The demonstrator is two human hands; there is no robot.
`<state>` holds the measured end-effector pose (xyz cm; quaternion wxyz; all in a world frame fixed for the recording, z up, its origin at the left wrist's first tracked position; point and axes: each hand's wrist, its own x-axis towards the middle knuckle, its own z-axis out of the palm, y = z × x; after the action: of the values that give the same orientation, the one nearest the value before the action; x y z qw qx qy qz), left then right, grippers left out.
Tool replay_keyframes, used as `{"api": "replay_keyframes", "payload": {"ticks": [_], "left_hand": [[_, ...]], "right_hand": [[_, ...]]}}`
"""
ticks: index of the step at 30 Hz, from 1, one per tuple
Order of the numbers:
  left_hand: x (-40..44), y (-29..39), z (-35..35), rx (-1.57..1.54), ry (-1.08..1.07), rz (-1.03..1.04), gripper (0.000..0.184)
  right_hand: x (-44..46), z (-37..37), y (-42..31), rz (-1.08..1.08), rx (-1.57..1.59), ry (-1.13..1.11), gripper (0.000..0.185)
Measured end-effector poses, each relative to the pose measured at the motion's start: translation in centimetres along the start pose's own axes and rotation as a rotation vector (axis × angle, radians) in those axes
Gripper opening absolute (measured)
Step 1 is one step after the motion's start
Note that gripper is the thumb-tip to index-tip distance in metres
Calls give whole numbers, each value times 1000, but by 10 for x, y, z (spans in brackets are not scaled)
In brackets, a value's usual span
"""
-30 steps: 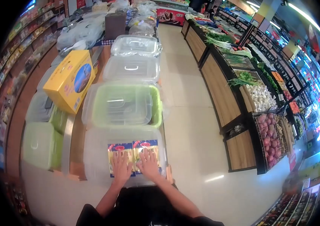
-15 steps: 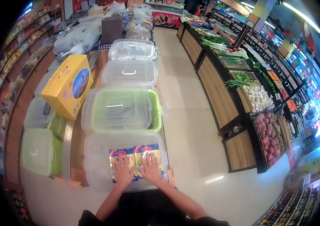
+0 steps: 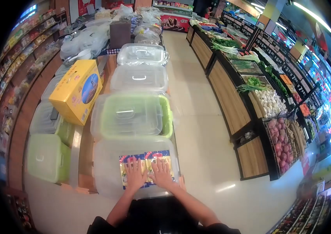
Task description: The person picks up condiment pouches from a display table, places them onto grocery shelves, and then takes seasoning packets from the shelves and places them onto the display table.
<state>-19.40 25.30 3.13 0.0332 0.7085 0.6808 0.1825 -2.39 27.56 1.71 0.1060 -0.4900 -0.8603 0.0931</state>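
Two blue-and-yellow packets lie side by side on the nearest translucent plastic lid (image 3: 107, 167). My left hand (image 3: 135, 175) rests flat on the left packet (image 3: 124, 160), fingers spread and pointing away from me. On the right packet (image 3: 164, 154) my right hand (image 3: 161, 174) lies the same way, with its fingers apart. The hands cover the lower middle of both packets, and their print is too small to read. Neither hand grips anything.
Lidded bins line up ahead, including a green one (image 3: 167, 117). A yellow carton (image 3: 76, 91) stands on the left row of bins. Across the aisle floor (image 3: 194, 136), a produce stand holds garlic (image 3: 269, 102) and red onions (image 3: 279, 142). Packed shelves (image 3: 25, 62) run along the left.
The whole view has shifted slightly, so everything sits a little further right. Both hands stay flat on the packets, the right one slightly nearer the left.
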Motion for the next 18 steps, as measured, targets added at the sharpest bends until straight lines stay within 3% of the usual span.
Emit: {"api": "replay_keyframes", "payload": {"ticks": [18], "left_hand": [[-1,-2,11,35,26,6,65]], "right_hand": [[-1,7,0,48,-4,21,68]]}}
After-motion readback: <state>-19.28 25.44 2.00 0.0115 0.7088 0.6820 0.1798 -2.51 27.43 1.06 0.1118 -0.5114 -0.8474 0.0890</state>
